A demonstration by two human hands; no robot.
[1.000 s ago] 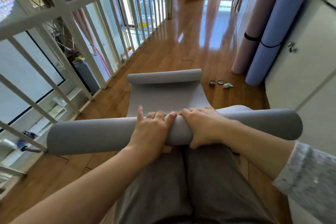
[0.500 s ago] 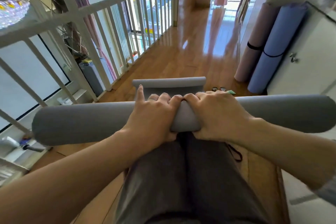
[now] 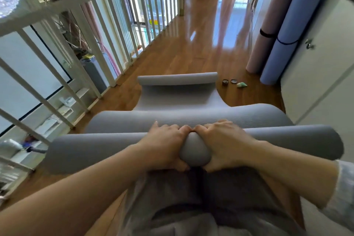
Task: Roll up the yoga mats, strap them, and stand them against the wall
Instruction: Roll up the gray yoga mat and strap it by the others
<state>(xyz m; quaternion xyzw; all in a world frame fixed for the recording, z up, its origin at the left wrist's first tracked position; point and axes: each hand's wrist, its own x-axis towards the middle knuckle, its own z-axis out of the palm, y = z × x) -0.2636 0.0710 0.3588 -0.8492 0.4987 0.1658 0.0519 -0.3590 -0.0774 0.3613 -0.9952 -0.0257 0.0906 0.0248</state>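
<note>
Since half a second ago, more flat mat [image 3: 178, 99] shows beyond the grey roll [image 3: 95, 149], bulging up just past it. Left hand [image 3: 164, 145] and right hand [image 3: 226, 143] both grip the roll's middle, fingers curled over it, near the lap [image 3: 191, 197]. Slack in that bulge could wind in loose or skewed.

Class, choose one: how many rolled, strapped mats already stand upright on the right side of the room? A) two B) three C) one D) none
A: a pink mat and a blue mat stand side by side there, each strapped.
</note>
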